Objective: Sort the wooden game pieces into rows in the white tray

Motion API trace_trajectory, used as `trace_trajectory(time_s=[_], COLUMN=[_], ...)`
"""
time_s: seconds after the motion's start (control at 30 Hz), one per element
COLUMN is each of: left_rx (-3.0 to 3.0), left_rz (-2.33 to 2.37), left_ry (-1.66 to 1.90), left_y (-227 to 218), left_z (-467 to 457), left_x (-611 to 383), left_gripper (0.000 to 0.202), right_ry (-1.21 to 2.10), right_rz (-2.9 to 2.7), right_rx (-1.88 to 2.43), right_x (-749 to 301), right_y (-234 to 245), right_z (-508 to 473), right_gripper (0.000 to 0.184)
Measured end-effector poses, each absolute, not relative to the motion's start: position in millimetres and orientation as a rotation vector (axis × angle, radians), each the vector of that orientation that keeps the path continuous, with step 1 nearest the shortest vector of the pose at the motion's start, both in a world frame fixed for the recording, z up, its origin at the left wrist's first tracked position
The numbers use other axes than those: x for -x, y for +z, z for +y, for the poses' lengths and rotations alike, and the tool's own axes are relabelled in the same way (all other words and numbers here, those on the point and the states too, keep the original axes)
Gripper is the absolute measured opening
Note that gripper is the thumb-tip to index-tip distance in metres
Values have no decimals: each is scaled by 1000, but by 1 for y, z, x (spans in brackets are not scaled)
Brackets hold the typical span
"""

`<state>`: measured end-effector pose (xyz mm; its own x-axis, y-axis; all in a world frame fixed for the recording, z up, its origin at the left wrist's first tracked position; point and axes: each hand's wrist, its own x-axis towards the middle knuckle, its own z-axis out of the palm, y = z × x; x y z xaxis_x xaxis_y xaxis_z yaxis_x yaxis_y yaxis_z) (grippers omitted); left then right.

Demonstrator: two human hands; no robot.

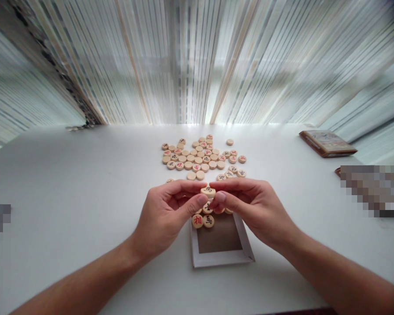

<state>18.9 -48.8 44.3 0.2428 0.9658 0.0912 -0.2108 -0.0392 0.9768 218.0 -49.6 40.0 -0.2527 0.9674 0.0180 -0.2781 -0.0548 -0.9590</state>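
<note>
Left hand (166, 208) and right hand (251, 203) are pinching one round black-marked piece (208, 191) below frame center; shallow white-rimmed tray (221, 258), lower center, is holding flat wooden-looking discs (209, 221) toward its upper end; loose pieces (188, 166) are lying above.

Daylight through striped curtain (197, 65); edges stretched, blurred.

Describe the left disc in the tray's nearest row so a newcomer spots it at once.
On the white table, find the white-rimmed tray directly in front of the person. In its nearest visible row, at the left side, sits the red-marked disc. Its red character sets it apart from the black-marked disc immediately to its right.
</note>
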Motion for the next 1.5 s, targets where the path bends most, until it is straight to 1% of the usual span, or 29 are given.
trace_trajectory(time_s=[0.13,0.3,0.33,0.5,0.67,0.87,1.0,1.13,1.2,1.37,1.5], left_rx=[-1243,-1293,-1281,-1275,-1290,-1350,-1566,-1777,-1754,-1558,-1447], left_rz=[876,891,880,841,792,823,832,787,771,824,798], left_ry=[1178,1163,1165,1158,1119,1124,1174,1208,1209,1202,1178], left_y=[46,44,43,38,40,39,35,33,33,36,37], left_z=[-48,-48,-49,-52,-53,-54,-56,-56,-55,-55,-55], left_x=[-19,-18,-17,-17,-19,-19,-18,-17,-18,-19,-20], left_gripper=[14,9,10,28,27,27,28,34,35,32,31], right_ry=[1496,1469,1476,1544,1609,1668,1665,1640,1624,1675,1721], right_rz=[-1197,-1277,-1284,-1225,-1127,-1081,-1085,-1130,-1170,-1143,-1075], right_rx=[903,935,939,905,876,915,941,931,923,897,893], right_x=[-216,-217,-218,-219,-218,-218,-218,-219,-220,-221,-220], right_y=[43,46,45,40,40,43,43,41,40,39,41], right_z=[-51,-51,-51,-49,-50,-51,-51,-51,-51,-50,-51], right_gripper=[29,30,29,25,25,36,31,23,19,23,18])
